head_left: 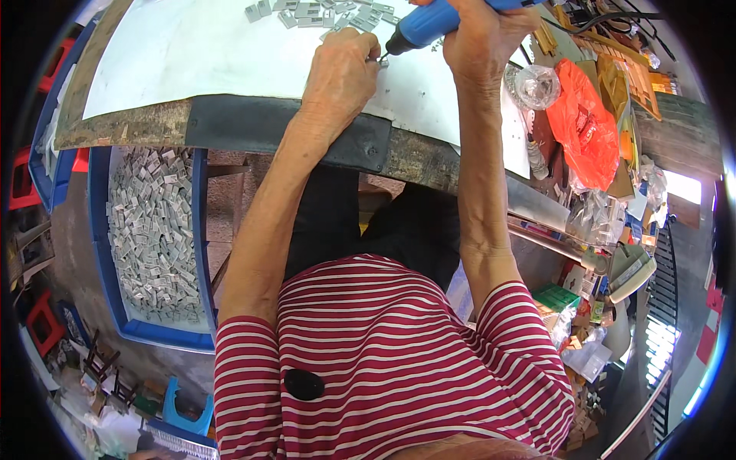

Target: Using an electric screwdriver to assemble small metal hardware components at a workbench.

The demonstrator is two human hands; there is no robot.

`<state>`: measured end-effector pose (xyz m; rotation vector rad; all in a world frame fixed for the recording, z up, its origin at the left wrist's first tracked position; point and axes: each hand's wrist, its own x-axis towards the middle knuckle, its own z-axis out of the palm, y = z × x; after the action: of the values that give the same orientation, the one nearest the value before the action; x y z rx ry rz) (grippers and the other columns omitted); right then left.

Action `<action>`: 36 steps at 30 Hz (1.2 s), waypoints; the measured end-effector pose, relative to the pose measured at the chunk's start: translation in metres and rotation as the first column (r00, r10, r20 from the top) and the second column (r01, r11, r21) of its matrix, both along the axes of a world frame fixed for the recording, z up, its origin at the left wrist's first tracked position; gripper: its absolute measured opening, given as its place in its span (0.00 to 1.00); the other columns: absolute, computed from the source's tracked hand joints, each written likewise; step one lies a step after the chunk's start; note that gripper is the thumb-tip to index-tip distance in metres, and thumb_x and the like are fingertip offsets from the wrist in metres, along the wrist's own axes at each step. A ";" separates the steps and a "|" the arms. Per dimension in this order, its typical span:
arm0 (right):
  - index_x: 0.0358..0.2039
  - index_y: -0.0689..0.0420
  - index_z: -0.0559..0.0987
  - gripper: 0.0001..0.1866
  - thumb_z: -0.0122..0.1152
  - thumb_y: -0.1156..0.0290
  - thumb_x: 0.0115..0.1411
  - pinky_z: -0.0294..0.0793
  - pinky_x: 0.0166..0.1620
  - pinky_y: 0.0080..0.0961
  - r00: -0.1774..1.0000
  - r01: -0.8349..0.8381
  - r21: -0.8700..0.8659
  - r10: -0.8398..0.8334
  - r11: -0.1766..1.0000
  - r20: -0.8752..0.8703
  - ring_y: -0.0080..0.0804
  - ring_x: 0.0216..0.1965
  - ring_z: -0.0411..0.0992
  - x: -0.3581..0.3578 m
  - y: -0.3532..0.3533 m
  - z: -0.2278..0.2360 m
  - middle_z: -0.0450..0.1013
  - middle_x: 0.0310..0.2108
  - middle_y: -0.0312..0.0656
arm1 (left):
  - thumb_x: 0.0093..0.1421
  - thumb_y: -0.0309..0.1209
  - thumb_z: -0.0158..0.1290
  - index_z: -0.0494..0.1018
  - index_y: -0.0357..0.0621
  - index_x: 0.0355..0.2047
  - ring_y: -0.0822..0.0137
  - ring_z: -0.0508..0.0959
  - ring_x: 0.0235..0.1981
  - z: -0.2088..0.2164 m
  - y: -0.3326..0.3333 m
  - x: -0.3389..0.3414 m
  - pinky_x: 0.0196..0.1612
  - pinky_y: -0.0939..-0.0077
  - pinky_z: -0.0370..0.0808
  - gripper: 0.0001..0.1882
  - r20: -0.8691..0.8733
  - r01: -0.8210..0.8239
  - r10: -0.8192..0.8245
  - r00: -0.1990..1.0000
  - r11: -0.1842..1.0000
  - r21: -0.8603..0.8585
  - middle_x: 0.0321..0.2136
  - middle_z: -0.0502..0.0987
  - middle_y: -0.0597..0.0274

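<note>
My right hand (483,46) is wrapped round a blue electric screwdriver (431,24), which slants down to the left. Its thin bit points at a small grey metal piece (384,64) on the white sheet (192,54). Beside the bit, my left hand (341,73) is closed, its thumb and fingertips pressed together at that small piece. Part of what the fingers grip is hidden behind them. Beyond the left hand, several flat grey metal pieces (310,11) lie scattered on the sheet.
Below the table's worn front edge (422,157), a blue crate (203,253) on the left holds a heap of small grey pieces (153,230). To the right are a clear plastic cup (537,87), a red plastic bag (584,126) and a lamp-like fixture (632,272).
</note>
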<state>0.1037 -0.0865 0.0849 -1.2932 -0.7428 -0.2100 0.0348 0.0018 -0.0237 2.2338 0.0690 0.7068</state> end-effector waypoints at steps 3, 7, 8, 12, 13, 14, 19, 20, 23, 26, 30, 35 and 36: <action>0.26 0.63 0.74 0.07 0.62 0.75 0.46 0.68 0.23 0.19 1.000 0.007 -0.026 -0.007 1.000 0.008 0.23 0.17 0.69 -0.001 0.000 0.000 0.71 0.16 0.38 | 0.48 0.19 0.54 0.72 0.36 0.29 0.60 0.75 0.30 0.000 0.000 -0.001 0.37 0.71 0.72 0.07 0.002 -0.006 0.006 1.000 1.000 -0.006 0.27 0.72 0.54; 0.25 0.62 0.74 0.07 0.63 0.74 0.46 0.68 0.23 0.19 1.000 0.001 -0.021 -0.001 1.000 0.015 0.22 0.17 0.69 -0.002 0.002 0.000 0.71 0.16 0.37 | 0.48 0.19 0.54 0.72 0.36 0.29 0.61 0.75 0.30 -0.001 0.001 0.000 0.36 0.71 0.72 0.07 -0.009 -0.010 0.010 1.000 1.000 0.016 0.27 0.72 0.55; 0.25 0.62 0.74 0.07 0.63 0.74 0.46 0.68 0.23 0.19 1.000 0.009 -0.024 -0.008 1.000 0.019 0.22 0.17 0.69 -0.001 0.000 0.001 0.71 0.16 0.37 | 0.48 0.19 0.55 0.72 0.36 0.29 0.61 0.75 0.30 0.000 -0.001 0.001 0.36 0.71 0.73 0.07 -0.011 -0.003 0.004 1.000 1.000 0.018 0.27 0.72 0.55; 0.25 0.62 0.74 0.07 0.63 0.74 0.47 0.69 0.23 0.18 0.998 0.030 -0.054 -0.027 0.998 0.055 0.22 0.17 0.69 -0.001 -0.003 0.003 0.71 0.16 0.37 | 0.49 0.19 0.55 0.72 0.36 0.29 0.61 0.75 0.30 0.001 -0.004 0.003 0.36 0.71 0.73 0.06 -0.013 0.005 -0.005 1.000 1.000 0.006 0.27 0.72 0.55; 0.26 0.62 0.75 0.08 0.63 0.73 0.47 0.69 0.24 0.18 0.999 0.017 -0.051 -0.014 0.999 0.051 0.22 0.17 0.70 -0.003 -0.001 0.002 0.71 0.16 0.37 | 0.49 0.19 0.55 0.72 0.36 0.29 0.61 0.75 0.30 0.000 -0.002 0.001 0.36 0.71 0.73 0.06 -0.017 -0.004 0.004 1.000 1.000 0.009 0.27 0.72 0.55; 0.26 0.62 0.75 0.08 0.63 0.73 0.47 0.69 0.24 0.18 0.999 0.009 -0.048 -0.007 0.999 0.048 0.22 0.17 0.70 -0.005 0.001 0.001 0.71 0.16 0.37 | 0.49 0.19 0.55 0.72 0.36 0.30 0.61 0.75 0.30 -0.001 0.000 -0.001 0.37 0.71 0.73 0.06 -0.025 -0.011 0.011 1.000 1.000 0.009 0.27 0.72 0.55; 0.27 0.62 0.74 0.10 0.64 0.72 0.47 0.70 0.24 0.18 1.000 0.016 -0.062 -0.015 0.998 0.015 0.22 0.18 0.70 -0.004 0.000 0.001 0.71 0.17 0.37 | 0.49 0.19 0.55 0.72 0.36 0.30 0.61 0.76 0.30 0.001 -0.001 0.000 0.37 0.71 0.73 0.06 -0.035 -0.013 0.014 0.999 1.000 0.007 0.27 0.73 0.54; 0.27 0.62 0.74 0.10 0.64 0.72 0.47 0.70 0.24 0.18 0.999 0.026 -0.065 -0.025 0.998 0.020 0.22 0.18 0.70 -0.002 -0.003 0.001 0.71 0.17 0.37 | 0.49 0.19 0.55 0.72 0.36 0.30 0.60 0.76 0.30 0.002 -0.003 0.003 0.37 0.71 0.73 0.06 -0.029 -0.005 0.005 1.000 1.000 0.007 0.27 0.73 0.54; 0.28 0.63 0.74 0.09 0.64 0.74 0.46 0.70 0.23 0.19 1.000 0.002 -0.056 -0.001 0.998 0.013 0.23 0.17 0.70 0.005 0.000 -0.003 0.71 0.17 0.38 | 0.48 0.20 0.54 0.72 0.36 0.29 0.60 0.76 0.30 0.002 -0.001 0.000 0.37 0.71 0.73 0.07 -0.045 -0.020 0.021 0.999 1.000 0.010 0.27 0.73 0.54; 0.29 0.63 0.73 0.10 0.63 0.77 0.46 0.70 0.23 0.21 0.984 -0.160 -0.007 0.159 0.987 -0.080 0.26 0.17 0.70 0.013 -0.002 -0.001 0.72 0.18 0.40 | 0.48 0.20 0.54 0.72 0.35 0.29 0.60 0.76 0.29 0.005 -0.001 0.000 0.36 0.71 0.73 0.07 -0.072 -0.021 0.020 0.997 1.000 -0.012 0.27 0.73 0.53; 0.32 0.62 0.73 0.13 0.63 0.79 0.44 0.70 0.22 0.25 0.891 -0.440 0.001 0.437 0.898 -0.125 0.29 0.17 0.70 0.027 -0.005 0.003 0.72 0.21 0.44 | 0.47 0.20 0.54 0.72 0.34 0.29 0.60 0.76 0.30 0.005 -0.002 0.002 0.36 0.71 0.73 0.07 -0.065 -0.012 0.010 0.998 1.000 -0.028 0.27 0.74 0.53; 0.30 0.61 0.74 0.14 0.66 0.79 0.40 0.70 0.23 0.24 0.687 -0.715 -0.006 0.700 0.700 -0.195 0.29 0.18 0.70 0.033 -0.003 0.008 0.72 0.21 0.42 | 0.46 0.18 0.52 0.72 0.33 0.24 0.49 0.73 0.31 0.005 -0.003 0.001 0.37 0.60 0.71 0.03 0.011 0.001 0.001 1.000 0.995 -0.104 0.25 0.72 0.46; 0.30 0.61 0.74 0.14 0.66 0.79 0.40 0.70 0.23 0.24 0.687 -0.715 -0.005 0.700 0.699 -0.194 0.29 0.18 0.70 0.033 -0.002 0.009 0.72 0.21 0.42 | 0.46 0.18 0.51 0.72 0.33 0.25 0.49 0.73 0.31 0.004 -0.003 0.001 0.37 0.60 0.71 0.04 0.022 0.002 0.000 1.000 0.995 -0.104 0.25 0.72 0.46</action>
<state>0.1365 -0.0881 0.0939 -0.9898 -1.0525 0.5754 0.0363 -0.0009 -0.0201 2.1266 0.0919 0.7111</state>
